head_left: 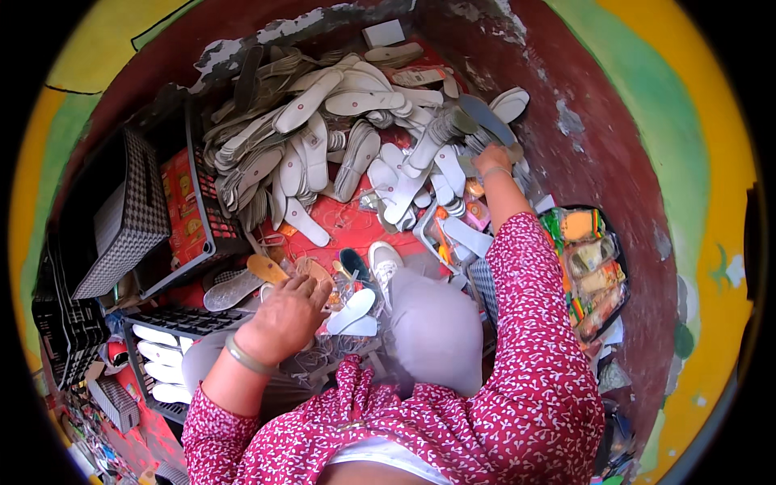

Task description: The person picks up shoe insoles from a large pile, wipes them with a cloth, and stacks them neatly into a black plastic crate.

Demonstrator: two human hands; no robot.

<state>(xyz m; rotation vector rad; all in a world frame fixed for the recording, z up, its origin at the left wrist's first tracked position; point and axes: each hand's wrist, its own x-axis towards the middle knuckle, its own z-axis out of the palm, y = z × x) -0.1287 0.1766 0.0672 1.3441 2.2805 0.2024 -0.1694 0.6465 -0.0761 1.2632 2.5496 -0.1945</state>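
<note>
My left hand [284, 314], a bracelet at its wrist, lies palm down with its fingers stretched over a tan insole [314, 268]. A yellow-orange insole [267, 268] is just beside it, and a dark green insole [353, 265] lies to its right. White insoles [354, 311] rest in front of my knee. My right hand [491, 160] reaches far to the right side of a big heap of white insoles [343, 101]. Its fingers are bent together at a stack there, below a blue-grey insole [485, 120]; what they hold is hidden.
Black plastic crates [212, 242] and a houndstooth-patterned box [129, 222] stand at the left. A tray of packaged insoles [594, 271] is on the right, by the peeling red wall [602, 162]. Red sheeting [343, 218] lies under the heap. White rolls [162, 364] fill a crate.
</note>
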